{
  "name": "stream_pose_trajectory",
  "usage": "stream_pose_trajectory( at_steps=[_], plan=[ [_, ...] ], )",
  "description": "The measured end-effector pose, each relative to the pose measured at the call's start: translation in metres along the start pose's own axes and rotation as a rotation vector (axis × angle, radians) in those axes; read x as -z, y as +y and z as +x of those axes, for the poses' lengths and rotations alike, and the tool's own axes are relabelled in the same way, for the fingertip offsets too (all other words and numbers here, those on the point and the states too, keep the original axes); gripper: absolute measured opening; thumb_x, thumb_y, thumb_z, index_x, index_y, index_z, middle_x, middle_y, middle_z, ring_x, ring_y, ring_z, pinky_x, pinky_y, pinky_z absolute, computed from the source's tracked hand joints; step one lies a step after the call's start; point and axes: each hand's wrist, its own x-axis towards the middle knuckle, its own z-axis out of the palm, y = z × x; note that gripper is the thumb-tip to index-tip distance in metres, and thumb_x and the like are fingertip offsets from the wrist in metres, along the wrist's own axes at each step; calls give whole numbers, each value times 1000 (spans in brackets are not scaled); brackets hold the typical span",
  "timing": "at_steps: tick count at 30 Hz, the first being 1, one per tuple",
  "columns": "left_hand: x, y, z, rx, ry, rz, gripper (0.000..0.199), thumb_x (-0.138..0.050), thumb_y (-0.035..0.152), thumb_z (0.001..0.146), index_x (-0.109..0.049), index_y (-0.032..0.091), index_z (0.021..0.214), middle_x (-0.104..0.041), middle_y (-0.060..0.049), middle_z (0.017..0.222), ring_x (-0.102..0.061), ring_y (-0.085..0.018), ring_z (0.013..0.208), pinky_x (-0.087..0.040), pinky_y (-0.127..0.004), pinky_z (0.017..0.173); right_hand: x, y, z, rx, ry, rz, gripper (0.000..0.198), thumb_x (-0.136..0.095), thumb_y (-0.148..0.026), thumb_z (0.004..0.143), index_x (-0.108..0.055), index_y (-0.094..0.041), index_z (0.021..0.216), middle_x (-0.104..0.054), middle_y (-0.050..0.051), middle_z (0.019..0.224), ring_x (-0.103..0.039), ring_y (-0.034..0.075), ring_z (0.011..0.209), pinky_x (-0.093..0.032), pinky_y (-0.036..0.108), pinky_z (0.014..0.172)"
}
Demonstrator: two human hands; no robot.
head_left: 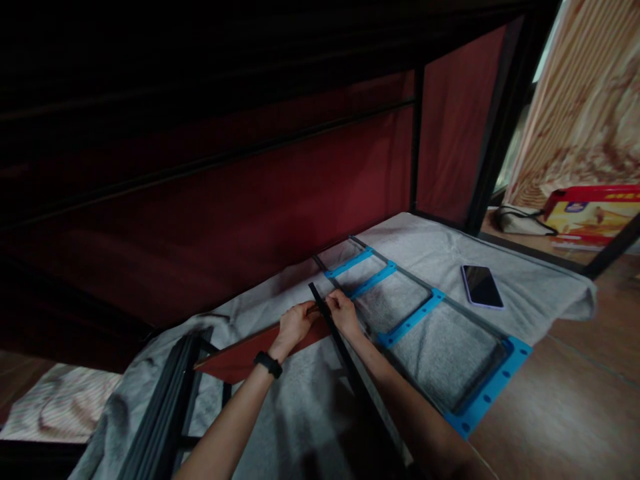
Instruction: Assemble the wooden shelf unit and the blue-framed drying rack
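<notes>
A long black bar slants up from the bottom of the view, and its far end rises between my two hands. My left hand, with a black band on its wrist, is closed beside the bar's left side; what its fingertips pinch is too dark to make out. On the other side, my right hand has its fingers closed against the bar near its far end. A flat reddish-brown board lies under and behind my left hand and wrist. Right of my right forearm lies a dark frame with several blue crosspieces.
A grey blanket covers the surface below. Dark bars lie bundled at left. A phone rests at right. Dark red panels in a black frame stand behind. A red and yellow box sits on the floor.
</notes>
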Motion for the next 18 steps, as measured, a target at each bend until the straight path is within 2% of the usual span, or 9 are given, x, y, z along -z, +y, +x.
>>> stream_pose_trajectory(
  at_steps=[6,11,14,18],
  plan=[
    [-2,-1,3,6,13,26,28,-53,33,97,-73,25,117,-77,-6,112,-71,-24,100,-47,-30,81,3,6,2,-26,-16,-58,27,-54,-48,84,-53,-26,70,-62,0,66,-60,18,65,-47,30,66],
    [-1,1,-1,3,14,42,33,-50,37,99,-71,28,122,-77,-6,113,-71,-26,104,-49,-32,84,1,10,-1,-146,-102,-20,34,-52,-59,85,-48,-27,73,-61,-2,58,-61,19,55,-45,29,54],
    [-1,1,-2,1,14,44,33,-51,38,98,-70,31,125,-77,-6,116,-70,-27,109,-49,-33,88,2,8,3,-90,-96,-115,36,-51,-59,86,-47,-27,70,-58,-3,58,-59,18,57,-46,29,58],
    [-2,0,-1,-5,19,40,33,-51,40,98,-69,31,125,-76,-6,120,-69,-27,111,-49,-34,91,7,5,7,-36,-72,-249,38,-49,-59,86,-49,-27,68,-59,-2,65,-58,18,68,-48,30,71]
  ],
)
